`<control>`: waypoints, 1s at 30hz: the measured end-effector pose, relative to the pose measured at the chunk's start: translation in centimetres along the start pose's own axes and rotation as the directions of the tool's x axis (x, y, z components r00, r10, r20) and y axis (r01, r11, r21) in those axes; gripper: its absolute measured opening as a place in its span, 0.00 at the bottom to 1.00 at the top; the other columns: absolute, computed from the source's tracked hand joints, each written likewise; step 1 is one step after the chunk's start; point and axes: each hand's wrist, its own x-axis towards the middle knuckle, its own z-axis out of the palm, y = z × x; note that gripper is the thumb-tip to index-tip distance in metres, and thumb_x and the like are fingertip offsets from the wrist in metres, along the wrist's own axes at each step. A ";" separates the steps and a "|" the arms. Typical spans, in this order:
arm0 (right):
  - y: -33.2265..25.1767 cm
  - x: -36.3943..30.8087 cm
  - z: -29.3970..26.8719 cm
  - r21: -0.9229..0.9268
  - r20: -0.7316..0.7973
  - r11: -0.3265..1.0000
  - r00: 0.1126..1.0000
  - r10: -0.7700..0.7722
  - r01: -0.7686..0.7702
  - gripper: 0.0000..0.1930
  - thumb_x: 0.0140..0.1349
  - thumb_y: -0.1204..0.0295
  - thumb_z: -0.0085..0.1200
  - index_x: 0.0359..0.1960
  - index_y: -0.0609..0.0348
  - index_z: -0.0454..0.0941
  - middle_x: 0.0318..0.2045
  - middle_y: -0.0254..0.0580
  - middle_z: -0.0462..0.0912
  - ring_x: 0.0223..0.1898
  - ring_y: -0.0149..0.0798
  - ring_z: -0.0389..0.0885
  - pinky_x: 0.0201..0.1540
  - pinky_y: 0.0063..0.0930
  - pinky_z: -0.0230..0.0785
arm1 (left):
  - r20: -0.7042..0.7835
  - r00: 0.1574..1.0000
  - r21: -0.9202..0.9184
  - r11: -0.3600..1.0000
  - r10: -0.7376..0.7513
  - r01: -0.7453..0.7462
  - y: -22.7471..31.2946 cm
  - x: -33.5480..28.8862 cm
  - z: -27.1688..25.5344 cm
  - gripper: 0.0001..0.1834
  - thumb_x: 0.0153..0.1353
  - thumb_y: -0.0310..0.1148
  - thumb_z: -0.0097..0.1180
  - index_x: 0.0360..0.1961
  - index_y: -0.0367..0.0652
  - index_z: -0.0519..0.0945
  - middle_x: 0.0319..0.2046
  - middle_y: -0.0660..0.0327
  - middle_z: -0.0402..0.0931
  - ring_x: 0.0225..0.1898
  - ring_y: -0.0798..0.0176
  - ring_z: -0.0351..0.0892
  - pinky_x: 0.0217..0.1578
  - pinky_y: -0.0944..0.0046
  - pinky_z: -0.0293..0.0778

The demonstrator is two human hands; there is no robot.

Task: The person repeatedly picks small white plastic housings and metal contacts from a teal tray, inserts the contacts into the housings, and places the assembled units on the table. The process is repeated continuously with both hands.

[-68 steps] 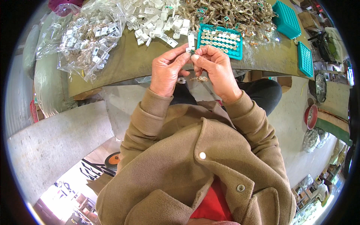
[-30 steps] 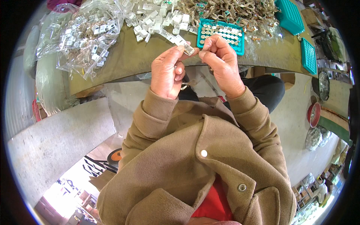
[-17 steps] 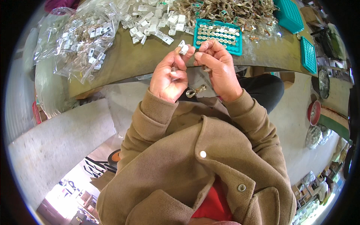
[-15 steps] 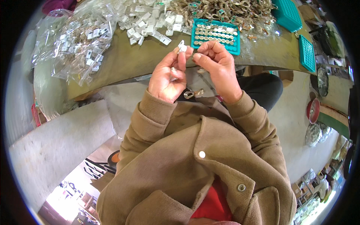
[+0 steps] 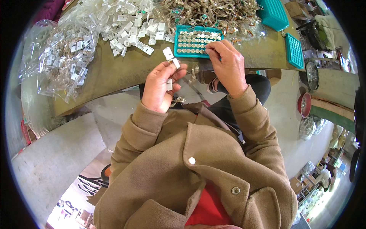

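Note:
My left hand [image 5: 158, 87] is closed around small white plastic cases. One case [image 5: 168, 54], with its lid swung open, sticks up from the thumb and forefinger. A second white case [image 5: 169, 84] is tucked against the curled lower fingers. Thin clear-coated wire [image 5: 194, 72] dangles beside that hand. My right hand [image 5: 230, 65] is at the right edge of a teal tray [image 5: 176, 41]. Its thumb and forefinger are pinched together over the tray; whatever lies between the tips is hidden. Rows of round silver button cells [image 5: 190, 45] sit in the tray.
Loose white cases [image 5: 133, 30] are heaped behind the tray, left of a tangle of wire coils [image 5: 217, 13]. A clear bag [image 5: 72, 53] of wired cases lies at the left. Stacked teal trays [image 5: 273, 15] and a single tray [image 5: 294, 51] stand at the right.
My right hand has gone from near my left hand to the tray's edge. The case in my left hand now shows its lid open. The whole view has shifted slightly.

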 end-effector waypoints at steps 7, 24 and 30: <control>-0.2 -0.1 0.2 -0.164 0.072 0.985 0.996 -0.051 0.063 0.03 0.60 0.71 0.56 0.32 0.55 0.79 0.30 0.43 0.77 0.32 0.52 0.78 0.34 0.43 0.71 | 0.029 0.995 0.149 0.985 -0.096 0.091 -1.0 -0.3 1.0 0.08 0.65 0.29 0.54 0.44 0.43 0.79 0.39 0.64 0.82 0.34 0.77 0.77 0.24 0.79 0.67; 1.2 0.1 0.5 -0.085 0.116 0.971 0.970 -0.212 0.222 0.07 0.58 0.74 0.56 0.38 0.55 0.83 0.30 0.44 0.80 0.33 0.52 0.79 0.35 0.43 0.72 | 0.057 0.993 0.104 0.990 -0.099 0.092 -0.3 -0.3 0.8 0.14 0.68 0.33 0.52 0.51 0.40 0.77 0.48 0.60 0.81 0.47 0.74 0.81 0.25 0.82 0.66; 0.7 1.1 -0.5 -0.072 0.253 0.984 0.958 -0.138 0.161 0.05 0.57 0.74 0.56 0.35 0.59 0.79 0.31 0.46 0.81 0.33 0.52 0.80 0.35 0.44 0.72 | 0.065 0.993 0.141 0.986 -0.101 0.091 -0.5 -0.3 1.2 0.12 0.67 0.33 0.54 0.49 0.43 0.79 0.46 0.63 0.83 0.45 0.75 0.81 0.27 0.80 0.66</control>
